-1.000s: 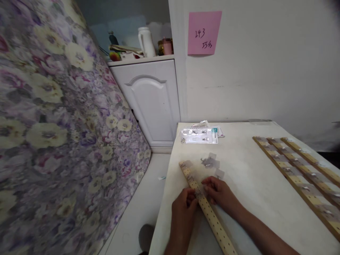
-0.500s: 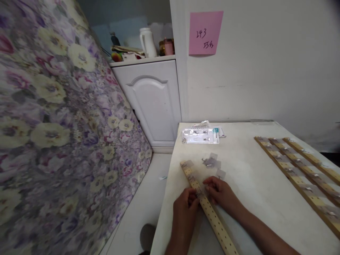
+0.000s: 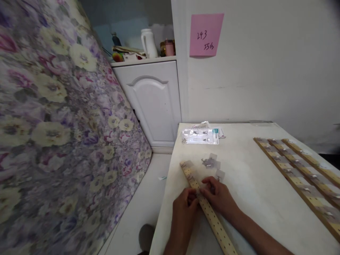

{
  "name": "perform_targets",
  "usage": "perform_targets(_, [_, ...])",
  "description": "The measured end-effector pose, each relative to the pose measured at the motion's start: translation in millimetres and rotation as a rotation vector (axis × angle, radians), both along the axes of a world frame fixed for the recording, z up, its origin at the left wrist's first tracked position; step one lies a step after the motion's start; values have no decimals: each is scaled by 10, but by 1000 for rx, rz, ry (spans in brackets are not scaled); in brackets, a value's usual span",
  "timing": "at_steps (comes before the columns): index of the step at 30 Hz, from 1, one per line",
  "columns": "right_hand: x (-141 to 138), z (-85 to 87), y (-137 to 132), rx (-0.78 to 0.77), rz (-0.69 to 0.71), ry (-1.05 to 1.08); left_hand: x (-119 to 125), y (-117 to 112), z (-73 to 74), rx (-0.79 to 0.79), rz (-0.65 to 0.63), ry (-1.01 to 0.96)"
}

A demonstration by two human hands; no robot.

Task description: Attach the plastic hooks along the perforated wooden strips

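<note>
A long perforated wooden strip lies slantwise on the white table. My left hand sits on its left side, fingers curled against the strip's edge. From the right, my right hand pinches with its fingertips at the same spot on the strip. What they pinch is too small to make out. Just beyond my fingers lie a few small clear bags with metal hooks.
A blister pack of hooks lies at the table's far edge. Three more perforated strips with bagged hooks lie at the right. A pink note hangs on the wall. A flowered mattress leans at the left, beside a white cabinet.
My right hand has slid slightly toward the strip and my left hand. The view has shifted a little; the strip and bags stay put.
</note>
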State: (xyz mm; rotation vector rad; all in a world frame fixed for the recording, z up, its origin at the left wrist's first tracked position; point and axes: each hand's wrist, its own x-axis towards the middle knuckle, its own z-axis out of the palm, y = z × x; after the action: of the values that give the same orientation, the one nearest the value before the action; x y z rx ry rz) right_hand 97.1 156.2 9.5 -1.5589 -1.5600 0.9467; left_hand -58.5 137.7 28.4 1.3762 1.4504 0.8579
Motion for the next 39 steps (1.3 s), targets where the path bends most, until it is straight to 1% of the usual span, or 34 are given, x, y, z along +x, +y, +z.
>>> perform_targets(3, [-20,-8,11,0,0,-20,3,-5,23,-8,-3,2])
perform_targets(10, [-22,4,76,-72,-14,-28,-7,8,-26,-3,-4,11])
perform_targets(16, [-38,0,105,-77,-28,-50,-28,13,-40,11,-9,1])
perform_targets(21, [-34,-37,103,-57,-37,-45,-32,10,-23,3,44,-11])
perform_targets(31, [12,-24,47,-41,-23,60,-40,-25,26,23,9,50])
perform_targets(35, [36,9,1,-2,-37,80,-47,-33,41,22,7,54])
perform_targets(39, [73,88,-38,33,-98,24,-59,-31,70,31,13,89])
